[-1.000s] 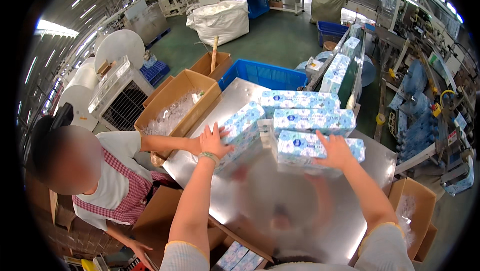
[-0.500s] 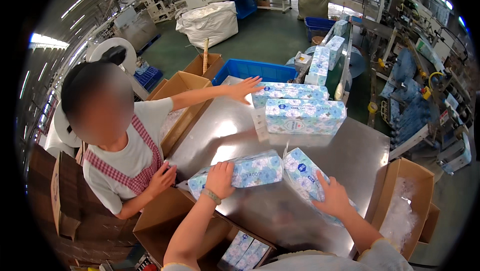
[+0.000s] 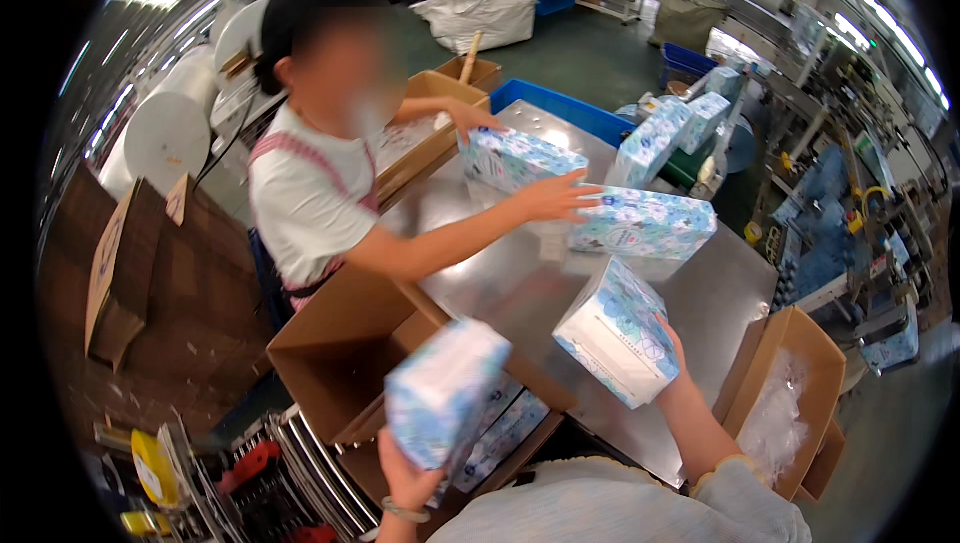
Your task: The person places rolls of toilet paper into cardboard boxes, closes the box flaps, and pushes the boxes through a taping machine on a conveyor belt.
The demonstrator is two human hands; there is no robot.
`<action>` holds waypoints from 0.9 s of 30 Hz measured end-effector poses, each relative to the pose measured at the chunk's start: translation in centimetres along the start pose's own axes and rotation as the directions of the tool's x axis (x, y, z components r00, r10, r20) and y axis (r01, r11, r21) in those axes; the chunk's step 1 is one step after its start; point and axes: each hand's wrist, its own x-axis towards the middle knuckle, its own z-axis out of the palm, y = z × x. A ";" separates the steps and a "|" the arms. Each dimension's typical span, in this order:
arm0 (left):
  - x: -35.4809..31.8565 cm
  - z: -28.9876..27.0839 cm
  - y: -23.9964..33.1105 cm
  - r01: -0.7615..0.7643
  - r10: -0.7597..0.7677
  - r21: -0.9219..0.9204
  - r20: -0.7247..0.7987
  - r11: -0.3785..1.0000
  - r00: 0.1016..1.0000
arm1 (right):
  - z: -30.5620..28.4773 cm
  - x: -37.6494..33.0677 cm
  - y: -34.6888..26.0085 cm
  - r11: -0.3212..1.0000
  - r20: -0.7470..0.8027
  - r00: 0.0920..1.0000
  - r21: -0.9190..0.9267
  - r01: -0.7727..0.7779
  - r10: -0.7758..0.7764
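My left hand point(image 3: 405, 475) grips a blue floral tissue pack point(image 3: 445, 383), tilted on end over the open cardboard box in front of me; the pack is blurred by motion. More of these packs point(image 3: 510, 435) lie inside that box. My right hand point(image 3: 674, 361) is closed on the right side of a second tissue pack point(image 3: 618, 333), its white end facing me above the metal table; most of those fingers are behind the pack. Across the table, a co-worker's hand point(image 3: 555, 199) reaches to a standing pack point(image 3: 650, 223), and their other hand touches another pack point(image 3: 520, 158).
The metal table point(image 3: 490, 278) spans the middle. A cardboard box point(image 3: 365, 343) stands at its near left, and another with clear plastic film point(image 3: 785, 423) at its right. Beyond are a blue bin point(image 3: 580, 111) and packs on a conveyor point(image 3: 655, 138). A roller track point(image 3: 300, 468) is at lower left.
My left hand has lifted its pack off the table and swung it down over the box. My right hand has raised and turned the other pack. The co-worker has leaned in, reaching with both hands.
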 end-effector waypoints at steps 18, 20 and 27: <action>-7.8 6.7 -14.1 0.021 -0.414 0.504 0.684 0.863 0.601 | 2.8 10.3 33.1 -0.397 0.610 0.155 0.285 0.872 0.777; -7.6 6.5 -17.0 0.122 -0.330 0.328 0.713 0.937 0.618 | 1.5 11.2 36.3 -0.500 0.667 0.233 0.239 0.832 0.708; -1.9 4.9 -14.6 -0.063 -0.445 0.713 0.501 0.698 0.742 | 7.0 3.5 24.8 -0.299 0.618 0.399 -0.265 0.917 0.677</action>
